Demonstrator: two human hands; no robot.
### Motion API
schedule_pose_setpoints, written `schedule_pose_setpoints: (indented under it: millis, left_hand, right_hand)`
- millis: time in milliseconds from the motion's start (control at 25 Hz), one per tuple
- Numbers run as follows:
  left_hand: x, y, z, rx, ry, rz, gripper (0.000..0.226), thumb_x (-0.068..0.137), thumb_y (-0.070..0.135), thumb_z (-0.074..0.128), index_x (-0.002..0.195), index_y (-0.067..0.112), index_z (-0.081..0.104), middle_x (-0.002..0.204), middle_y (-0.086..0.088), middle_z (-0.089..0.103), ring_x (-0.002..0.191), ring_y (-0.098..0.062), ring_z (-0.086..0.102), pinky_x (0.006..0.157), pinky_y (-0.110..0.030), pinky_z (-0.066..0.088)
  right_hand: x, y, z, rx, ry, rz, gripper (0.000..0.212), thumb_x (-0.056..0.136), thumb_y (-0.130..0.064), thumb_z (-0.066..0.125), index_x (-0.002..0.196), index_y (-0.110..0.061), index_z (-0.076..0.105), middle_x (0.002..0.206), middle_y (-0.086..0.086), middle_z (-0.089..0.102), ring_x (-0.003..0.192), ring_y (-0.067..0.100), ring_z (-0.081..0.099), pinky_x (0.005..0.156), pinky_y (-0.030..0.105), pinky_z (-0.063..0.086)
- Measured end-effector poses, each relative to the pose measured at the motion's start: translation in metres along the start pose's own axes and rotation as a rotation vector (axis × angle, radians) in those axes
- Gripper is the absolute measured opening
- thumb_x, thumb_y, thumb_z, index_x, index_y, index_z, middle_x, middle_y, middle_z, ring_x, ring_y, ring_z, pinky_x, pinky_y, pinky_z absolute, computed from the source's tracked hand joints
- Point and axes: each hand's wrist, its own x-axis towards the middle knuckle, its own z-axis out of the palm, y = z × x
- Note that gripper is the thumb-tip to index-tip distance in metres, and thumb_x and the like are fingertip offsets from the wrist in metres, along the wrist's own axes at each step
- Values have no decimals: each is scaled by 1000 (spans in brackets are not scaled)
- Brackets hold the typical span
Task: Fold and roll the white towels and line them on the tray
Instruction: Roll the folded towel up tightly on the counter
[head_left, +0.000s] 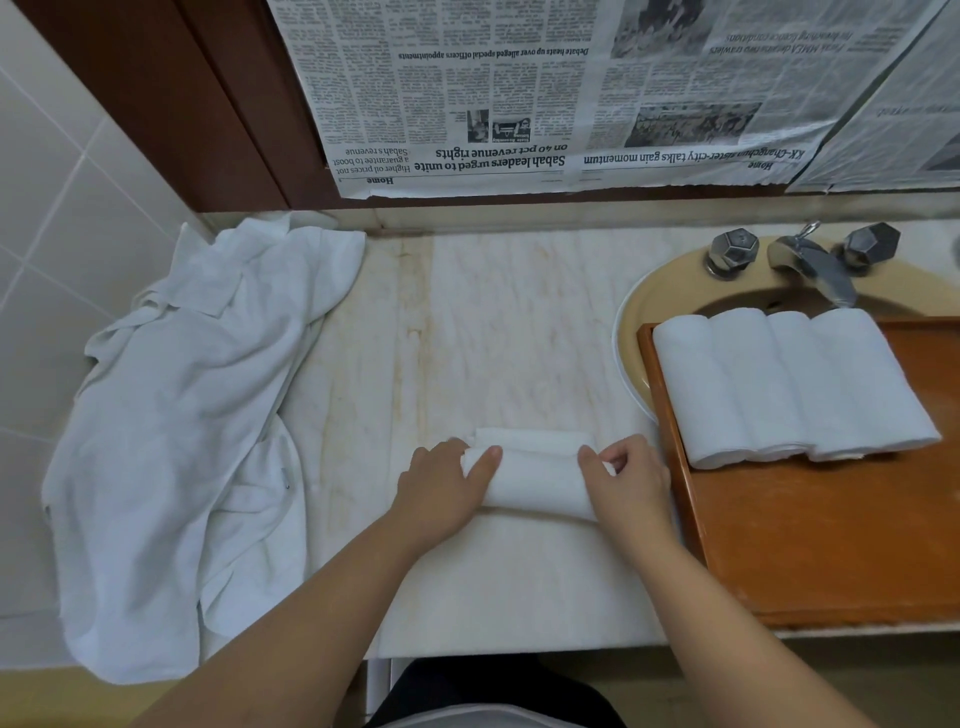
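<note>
A white towel (535, 478) lies partly rolled on the marble counter (488, 322), its flat end still spread toward the wall. My left hand (441, 488) grips the roll's left end, thumb on top. My right hand (626, 478) grips the right end, fingers curled over it. To the right sits a wooden tray (831, 530) across the sink, with several rolled white towels (789, 384) lined side by side at its far end.
A heap of loose white towels (182, 426) covers the counter's left side and hangs over its front edge. A beige sink (636, 317) with a metal faucet (810, 265) sits at the back right. Newspaper (519, 93) covers the wall behind.
</note>
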Motion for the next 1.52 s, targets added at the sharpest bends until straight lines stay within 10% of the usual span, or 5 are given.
schedule_pose_setpoints:
  millis: [200, 440, 840, 1120, 1520]
  left_hand:
    - [5, 4, 27, 171, 458, 322, 9, 99, 31, 59, 103, 25, 62, 98, 1, 55, 92, -24, 47, 77, -46, 51]
    - [-3, -50, 39, 467, 605, 855, 51, 100, 55, 61, 129, 14, 72, 129, -6, 68, 108, -27, 59, 90, -40, 51]
    - [5, -18, 16, 243, 184, 385, 54, 98, 70, 31, 137, 41, 55, 129, 12, 57, 109, -19, 49, 99, -38, 42]
    - [18, 9, -6, 257, 24, 228, 48, 103, 68, 31, 136, 39, 51, 120, 2, 55, 118, -26, 42, 98, -44, 39]
    - [37, 26, -1, 410, 316, 341, 28, 106, 48, 44, 122, 36, 64, 114, 0, 52, 108, -27, 47, 87, -38, 37]
  right_hand:
    - [12, -13, -1, -87, 2, -15, 28, 88, -42, 67, 72, -22, 57, 88, 0, 60, 82, 20, 60, 64, 31, 42]
    - [13, -23, -4, -197, -7, 14, 22, 84, -30, 60, 66, -22, 51, 80, 2, 59, 75, 24, 57, 53, 30, 32]
    - [41, -39, -1, -482, -34, 10, 37, 98, -34, 49, 78, -7, 66, 80, 8, 66, 82, 32, 62, 63, 33, 42]
    - [37, -31, 7, -386, 488, -853, 55, 105, -37, 58, 57, -11, 51, 57, 8, 47, 56, 29, 44, 51, 38, 36]
    - [16, -18, 5, -645, -42, -692, 72, 72, -47, 66, 134, -13, 50, 123, 4, 52, 111, 26, 51, 91, 37, 45]
